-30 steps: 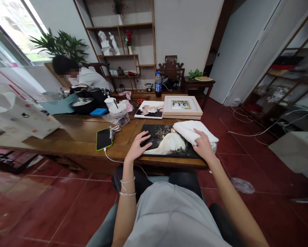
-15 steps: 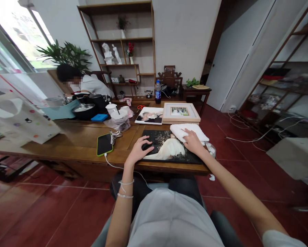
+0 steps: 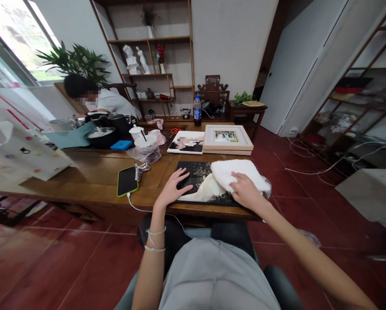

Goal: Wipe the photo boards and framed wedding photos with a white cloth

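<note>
lying flat at the near edge of the wooden bench [image 3: 94, 167], the dark picture panel [image 3: 201, 187] is set directly before the seated person, its pale printed shape partly exposed between the two grips. the left grip [image 3: 173, 189] is spread, fingers fanned over the panel's left end, thumb pointing inward across its surface. the right grip [image 3: 248, 193] rests on the near side of a white cloth [image 3: 236, 171], which covers much of the panel's right half; its fingers are bent, and whether they pinch the fabric cannot be told. the cloth therefore lies under the right grip and well apart from the left. beyond the panel stand a light wooden frame [image 3: 246, 140] and, just beside it, a white-edged print [image 3: 188, 147]. a phone [image 3: 127, 181] with a cable attached lies left of the left grip, not touching it.
</note>
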`<state>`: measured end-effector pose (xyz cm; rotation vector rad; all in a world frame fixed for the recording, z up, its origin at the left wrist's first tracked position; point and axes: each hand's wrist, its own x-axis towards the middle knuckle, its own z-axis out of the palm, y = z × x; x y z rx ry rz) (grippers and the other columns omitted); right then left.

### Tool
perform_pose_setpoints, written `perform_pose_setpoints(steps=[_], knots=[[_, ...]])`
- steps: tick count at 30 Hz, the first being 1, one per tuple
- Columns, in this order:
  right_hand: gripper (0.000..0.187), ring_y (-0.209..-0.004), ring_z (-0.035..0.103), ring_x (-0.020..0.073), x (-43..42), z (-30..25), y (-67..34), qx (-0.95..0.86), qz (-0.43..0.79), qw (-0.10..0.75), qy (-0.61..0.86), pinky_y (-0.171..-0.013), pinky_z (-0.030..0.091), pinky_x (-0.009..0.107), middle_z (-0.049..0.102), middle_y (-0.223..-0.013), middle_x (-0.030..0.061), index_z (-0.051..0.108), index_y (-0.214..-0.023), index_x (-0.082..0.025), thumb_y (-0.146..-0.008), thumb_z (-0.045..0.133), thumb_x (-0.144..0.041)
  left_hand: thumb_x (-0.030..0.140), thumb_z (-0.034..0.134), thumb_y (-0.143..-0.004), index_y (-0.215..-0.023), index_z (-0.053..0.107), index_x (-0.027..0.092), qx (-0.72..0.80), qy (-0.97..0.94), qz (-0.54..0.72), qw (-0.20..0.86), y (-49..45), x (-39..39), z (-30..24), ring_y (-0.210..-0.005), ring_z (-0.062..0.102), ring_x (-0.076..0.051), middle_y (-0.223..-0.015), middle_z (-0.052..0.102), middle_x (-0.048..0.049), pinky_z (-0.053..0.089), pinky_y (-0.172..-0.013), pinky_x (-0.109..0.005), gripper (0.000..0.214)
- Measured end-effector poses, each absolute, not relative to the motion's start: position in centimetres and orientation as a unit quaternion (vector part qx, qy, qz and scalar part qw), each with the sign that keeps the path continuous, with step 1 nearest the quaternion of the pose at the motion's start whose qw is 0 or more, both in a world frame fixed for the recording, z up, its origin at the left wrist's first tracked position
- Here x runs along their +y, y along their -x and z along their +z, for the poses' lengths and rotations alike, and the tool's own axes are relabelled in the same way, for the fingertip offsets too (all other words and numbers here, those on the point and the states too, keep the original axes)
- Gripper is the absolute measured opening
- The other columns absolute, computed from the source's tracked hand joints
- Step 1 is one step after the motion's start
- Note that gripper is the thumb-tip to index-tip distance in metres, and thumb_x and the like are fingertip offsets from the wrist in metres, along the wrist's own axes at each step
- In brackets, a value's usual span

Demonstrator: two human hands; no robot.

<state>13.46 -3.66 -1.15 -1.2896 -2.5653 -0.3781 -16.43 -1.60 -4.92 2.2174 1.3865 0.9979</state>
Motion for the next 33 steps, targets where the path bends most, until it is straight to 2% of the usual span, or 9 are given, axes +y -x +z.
perform_pose_setpoints(steps=[6, 10, 12, 15, 21, 26, 33], knots=[[0.021, -0.106, 0.052, 0.0325, -9.2, -0.7, -13.0, -0.912, -0.075, 0.116, 0.387, -0.092, 0.042, 0.046, 0.06, -0.118, 0.0152, 0.072, -0.074, -0.017, -0.061, 0.056, -0.012, 0.051, 0.061, -0.077, -0.128, 0.052, 0.026, 0.488, -0.789, 0.333, 0.17, 16.6, -1.7, -4.7, -0.137, 0.027, -0.026, -0.144, 0.04, -0.0059, 0.023, -0.112, -0.047, 0.058], [0.02, -0.112, 0.048, 0.0322, -7.2, -1.1, -13.3, -0.899, -0.038, 0.172, 0.4, -0.092, 0.043, 0.044, 0.061, -0.115, 0.0159, 0.07, -0.072, -0.017, -0.06, 0.056, -0.01, 0.052, 0.062, -0.076, -0.128, 0.052, 0.026, 0.484, -0.795, 0.323, 0.173, 16.7, -1.6, -4.7, -0.138, 0.026, -0.026, -0.144, 0.039, -0.0059, 0.023, -0.112, -0.047, 0.06], [0.021, -0.122, 0.043, 0.0315, -4.8, -1.1, -13.5, -0.895, -0.036, 0.191, 0.402, -0.098, 0.04, 0.043, 0.055, -0.125, 0.0152, 0.069, -0.073, -0.016, -0.061, 0.054, -0.008, 0.053, 0.062, -0.075, -0.128, 0.052, 0.025, 0.482, -0.798, 0.318, 0.174, 16.7, -1.5, -4.7, -0.138, 0.026, -0.026, -0.144, 0.039, -0.0062, 0.023, -0.113, -0.046, 0.061], [0.022, -0.131, 0.034, 0.0319, -0.9, -0.9, -13.5, -0.896, -0.04, 0.182, 0.403, -0.103, 0.035, 0.045, 0.045, -0.138, 0.0143, 0.068, -0.076, -0.014, -0.064, 0.053, -0.006, 0.052, 0.062, -0.076, -0.129, 0.052, 0.024, 0.481, -0.799, 0.315, 0.176, 16.8, -1.5, -4.6, -0.138, 0.026, -0.025, -0.144, 0.039, -0.0068, 0.023, -0.113, -0.046, 0.061], [0.031, -0.13, 0.036, 0.0331, 2.6, -0.6, -12.7, -0.891, -0.065, 0.118, 0.433, -0.104, 0.028, 0.053, 0.051, -0.132, 0.0192, 0.067, -0.097, -0.009, -0.071, 0.05, -0.007, 0.051, 0.062, -0.076, -0.129, 0.052, 0.025, 0.483, -0.796, 0.32, 0.177, 16.7, -1.7, -4.6, -0.138, 0.026, -0.026, -0.144, 0.04, -0.0067, 0.023, -0.112, -0.047, 0.06], [0.034, -0.13, 0.036, 0.032, -1.1, -0.4, -12.5, -0.898, -0.061, 0.101, 0.424, -0.106, 0.027, 0.053, 0.048, -0.136, 0.0173, 0.068, -0.1, -0.012, -0.071, 0.052, -0.008, 0.052, 0.061, -0.077, -0.129, 0.051, 0.027, 0.484, -0.797, 0.317, 0.174, 16.7, -1.6, -4.8, -0.138, 0.026, -0.026, -0.145, 0.039, -0.0055, 0.023, -0.112, -0.048, 0.06], [0.022, -0.134, 0.03, 0.0327, -7.6, -0.1, -13.0, -0.922, -0.015, 0.086, 0.378, -0.107, 0.025, 0.054, 0.042, -0.141, 0.0147, 0.071, -0.085, -0.016, -0.068, 0.057, -0.011, 0.053, 0.061, -0.077, -0.13, 0.051, 0.026, 0.489, -0.795, 0.314, 0.172, 16.7, -1.7, -4.9, -0.138, 0.025, -0.026, -0.145, 0.038, -0.0052, 0.022, -0.113, -0.046, 0.06]])
